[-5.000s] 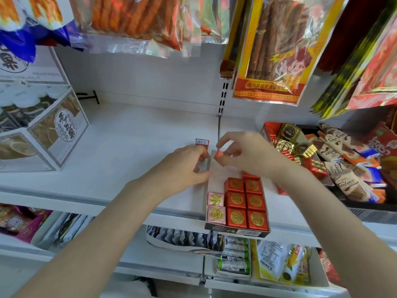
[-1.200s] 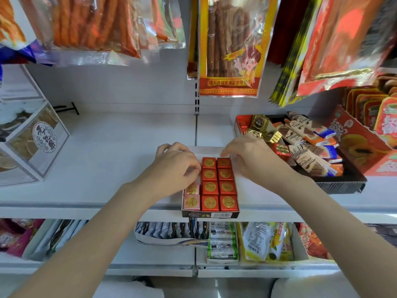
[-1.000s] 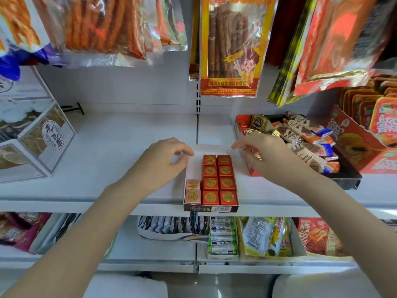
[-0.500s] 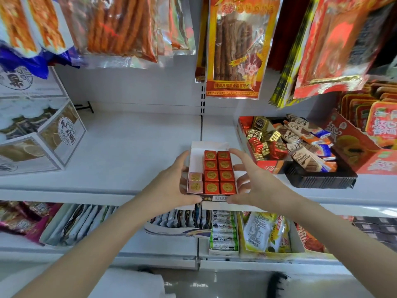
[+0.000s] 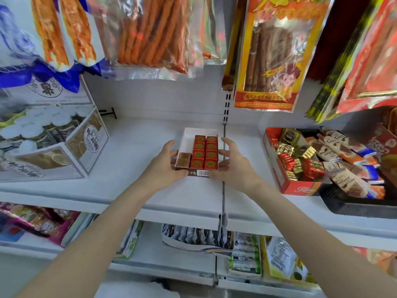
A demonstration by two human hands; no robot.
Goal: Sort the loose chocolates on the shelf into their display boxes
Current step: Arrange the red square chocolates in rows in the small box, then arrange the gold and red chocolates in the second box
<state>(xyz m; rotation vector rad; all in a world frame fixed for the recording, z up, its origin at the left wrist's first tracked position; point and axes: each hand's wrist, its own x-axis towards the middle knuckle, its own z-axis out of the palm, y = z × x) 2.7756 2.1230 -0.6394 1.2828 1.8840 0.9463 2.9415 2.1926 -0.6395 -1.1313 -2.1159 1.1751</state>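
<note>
Hidden: the far left part of the display box (image 5: 186,137) shows only bare white card; the print on its front edge beside the barcode is too blurred to read.
Hands: left hand (image 5: 165,166) and right hand (image 5: 231,166) grip the box by its two sides, thumbs at the front corners, fingers along the walls.
Box: on the white shelf (image 5: 137,145), left of the red carton (image 5: 294,187) — well apart from it.
Chocolates: eight red squares (image 5: 205,151) in two columns, two brown squares (image 5: 184,159) at the front left.
Change: half a second ago the box was at the shelf's front lip; now it lies further back, both hands still on it.
Writing: "Fileo" or similar on the red carton — not sure; the bars (image 5: 341,181) right of it have a script brand, unclear.
</note>
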